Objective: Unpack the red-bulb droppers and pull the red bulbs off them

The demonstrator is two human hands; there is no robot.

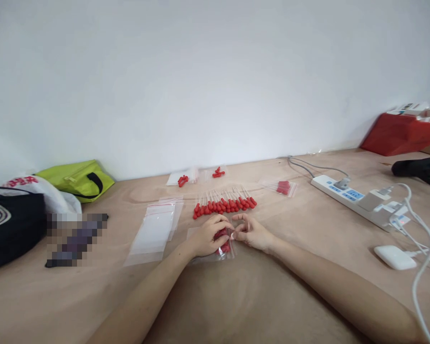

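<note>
Several thin droppers with red rubber bulbs (229, 206) lie in a row on the table, their clear stems pointing toward the wall. Just in front of the row, a clear zip bag (209, 258) lies flat with red bulbs showing inside. My left hand (211, 235) is curled over the bag and grips it, covering much of its contents. At the bag's right edge, by the zip strip, my right hand (251, 233) has thumb and fingers bent in a pinch on the plastic. Flat zip bags (152, 229) are stacked to the left of my left hand.
A filled bag of droppers (283, 187) lies to the right. Loose red bulbs (182, 180) and more bulbs (218, 172) sit near the wall. A power strip (347, 196) with cables and a white charger (394, 257) occupies the right; a green bag (75, 179) stands left.
</note>
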